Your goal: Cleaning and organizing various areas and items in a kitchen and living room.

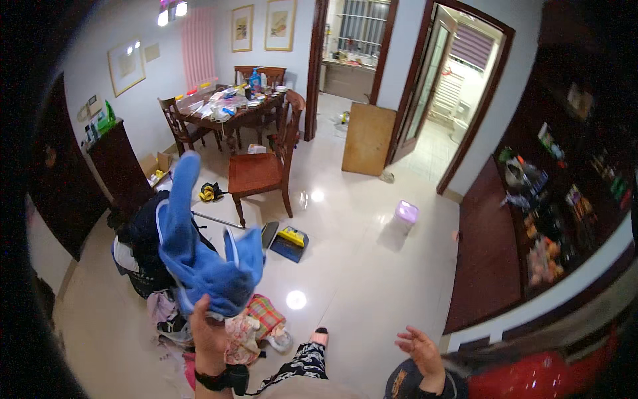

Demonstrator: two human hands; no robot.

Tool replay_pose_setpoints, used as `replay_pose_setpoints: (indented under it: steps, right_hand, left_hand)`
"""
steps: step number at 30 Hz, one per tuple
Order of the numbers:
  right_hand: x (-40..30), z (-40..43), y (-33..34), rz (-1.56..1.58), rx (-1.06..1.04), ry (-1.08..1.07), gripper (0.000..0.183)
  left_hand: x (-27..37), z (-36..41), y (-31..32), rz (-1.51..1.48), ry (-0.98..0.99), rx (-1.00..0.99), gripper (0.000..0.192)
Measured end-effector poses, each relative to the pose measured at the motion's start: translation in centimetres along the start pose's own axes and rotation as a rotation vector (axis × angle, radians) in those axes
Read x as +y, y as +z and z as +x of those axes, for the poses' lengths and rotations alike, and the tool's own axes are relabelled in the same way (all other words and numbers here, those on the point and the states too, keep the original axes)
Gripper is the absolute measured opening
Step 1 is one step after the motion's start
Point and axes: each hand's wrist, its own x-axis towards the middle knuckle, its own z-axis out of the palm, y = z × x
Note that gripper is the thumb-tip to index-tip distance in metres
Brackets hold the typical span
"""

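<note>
My left hand (208,331), with a black band around its wrist, grips a blue fleece garment (209,272) with white trim. The garment is raised and slightly blurred, one sleeve-like part sticking up. Under and behind it is a heap of clothes on the floor, with a floral cloth (241,341), a plaid cloth (266,311) and a pink cloth (163,305). A dark basket (149,283) filled with black fabric stands behind the heap. At the lower right, my right hand (422,351) holds nothing, fingers apart, above a dark item (404,381) with orange marking.
A wooden chair (256,174) stands before a cluttered dining table (199,115). On the tiled floor are a dustpan (290,244), a purple-lidded container (407,213) and a black-and-yellow bundle (212,192). A wooden board (369,139) leans by the doorway. Right is a dark cabinet (483,249).
</note>
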Motion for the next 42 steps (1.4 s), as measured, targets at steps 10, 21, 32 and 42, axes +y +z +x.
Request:
replay_pose_setpoints:
  steps: [10, 21, 32, 42]
  right_hand:
    - [-9.6, 14.0, -0.9, -0.308, 0.081, -0.033, 0.050]
    - [-10.7, 44.2, -1.4, -0.936, -0.555, 0.111, 0.038]
    - [-24.4, 66.5, 1.5, -0.817, -0.807, 0.236, 0.033]
    - [-26.8, 81.2, 13.5, -0.590, -1.128, 0.284, 0.030]
  left_hand:
    - [-13.2, 15.1, 15.4, 0.050, -0.847, -0.549, 0.035]
    - [-24.5, 27.6, 28.0, 0.530, -0.393, -1.134, 0.059]
    - [-23.0, 39.3, 29.9, 0.495, 0.071, 0.032, 0.053]
    - [-20.9, 59.2, 31.5, 0.492, 0.504, 0.295, 0.046]
